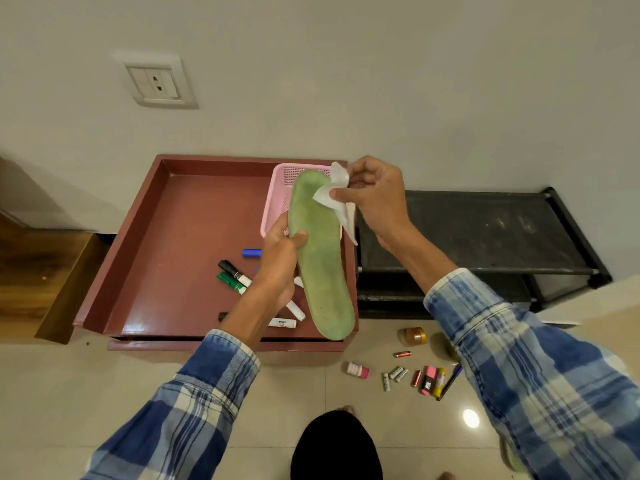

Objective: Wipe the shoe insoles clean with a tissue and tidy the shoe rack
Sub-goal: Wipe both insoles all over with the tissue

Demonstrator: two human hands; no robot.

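The left hand (277, 261) gripped the green insole (320, 258) at mid-length, above the maroon tray (180, 237). The right hand (372, 195) pinched a tissue (327, 195) against its toe. Judged risk: the thin tissue tearing, or the insole flexing and slipping under wiping pressure.

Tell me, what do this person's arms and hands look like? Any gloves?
The left hand and right hand are bare: no gloves, rings or watch show. The left sleeve and right sleeve are long, in a blue, white and cream check, with faded blue cuffs at the wrists.
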